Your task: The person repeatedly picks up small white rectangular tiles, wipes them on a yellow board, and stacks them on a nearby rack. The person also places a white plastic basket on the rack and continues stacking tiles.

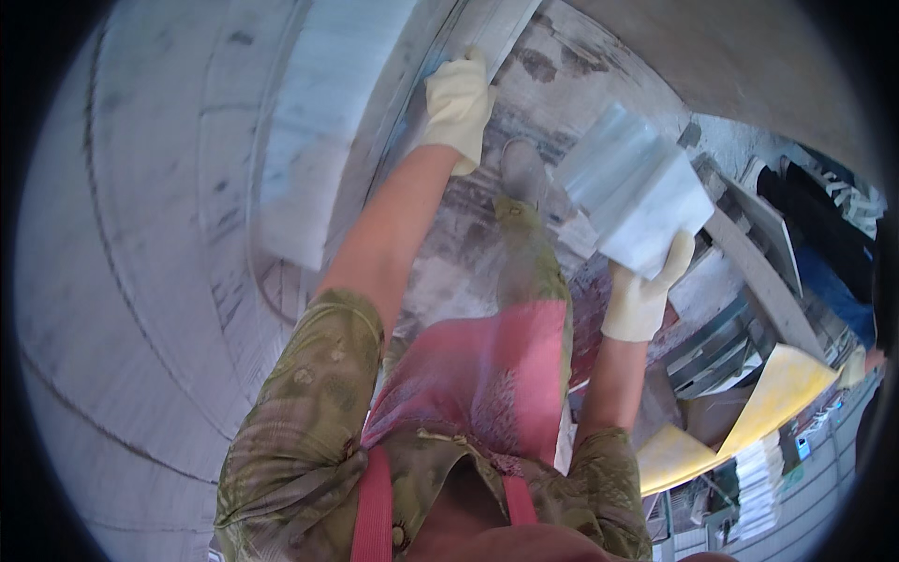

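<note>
Marble fills your left side: a broad pale slab surface [140, 234] with grey veins, curving out of frame so its full extent is cut off. Beside it stands a white slab on edge [300, 140], blurred. Below you the floor [552, 84] is grey, dusty and stained. Yellow sheets [777, 393] lie at the lower right among stacked panels that are hard to make out. Your gloved right hand [646, 290] grips a stack of white marble tiles [637, 192] from underneath. Your gloved left hand [459, 108] rests on the slab's edge, fingers curled.
</note>
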`<state>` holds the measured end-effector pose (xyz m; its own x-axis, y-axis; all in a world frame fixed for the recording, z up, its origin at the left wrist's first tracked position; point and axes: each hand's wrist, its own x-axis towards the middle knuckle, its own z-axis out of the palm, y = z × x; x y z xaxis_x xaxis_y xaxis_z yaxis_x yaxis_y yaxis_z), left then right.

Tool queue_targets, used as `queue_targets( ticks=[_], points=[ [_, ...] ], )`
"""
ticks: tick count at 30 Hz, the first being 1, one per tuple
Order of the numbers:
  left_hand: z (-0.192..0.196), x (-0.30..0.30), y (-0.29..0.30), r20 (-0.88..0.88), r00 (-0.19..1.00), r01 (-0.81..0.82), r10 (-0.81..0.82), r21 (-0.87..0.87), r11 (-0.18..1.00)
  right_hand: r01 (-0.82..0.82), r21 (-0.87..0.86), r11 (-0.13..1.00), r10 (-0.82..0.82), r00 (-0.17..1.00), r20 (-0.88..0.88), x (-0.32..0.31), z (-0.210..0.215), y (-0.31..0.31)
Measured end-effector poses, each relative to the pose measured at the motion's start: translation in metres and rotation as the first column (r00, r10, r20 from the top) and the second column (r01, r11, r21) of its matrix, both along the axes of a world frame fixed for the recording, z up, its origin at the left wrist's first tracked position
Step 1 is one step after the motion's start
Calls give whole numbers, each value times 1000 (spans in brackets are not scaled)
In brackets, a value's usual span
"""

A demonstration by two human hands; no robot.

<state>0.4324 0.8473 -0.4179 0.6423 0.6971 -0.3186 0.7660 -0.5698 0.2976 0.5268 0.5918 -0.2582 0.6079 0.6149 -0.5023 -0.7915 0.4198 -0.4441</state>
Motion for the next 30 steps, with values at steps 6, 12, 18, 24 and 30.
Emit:
queue_targets(
  ticks=[6, 12, 18, 24, 30],
  points=[
    [-24, 15, 6, 44, 997, -58, 57, 33, 998, 236, -281, 930, -294, 938, -183, 15, -31, 24],
    [-19, 18, 12, 45, 997, 60, -62, 49, 997, 130, -385, 914, -128, 991, 30, 17, -45, 27],
    [-13, 15, 19, -7, 991, 135, -135, -9, 991, 117, -887, 446, 817, 351, 457, 54, -32, 77],
    [-25, 5, 24, 167, 978, 128, -121, -31, 991, -351, -640, 684, 726, 414, 549, 134, -28, 210],
    [-24, 2, 30, 108, 980, 174, -165, -84, 981, 312, -843, 438, 771, -613, 173, 146, -54, 309]
  ],
)
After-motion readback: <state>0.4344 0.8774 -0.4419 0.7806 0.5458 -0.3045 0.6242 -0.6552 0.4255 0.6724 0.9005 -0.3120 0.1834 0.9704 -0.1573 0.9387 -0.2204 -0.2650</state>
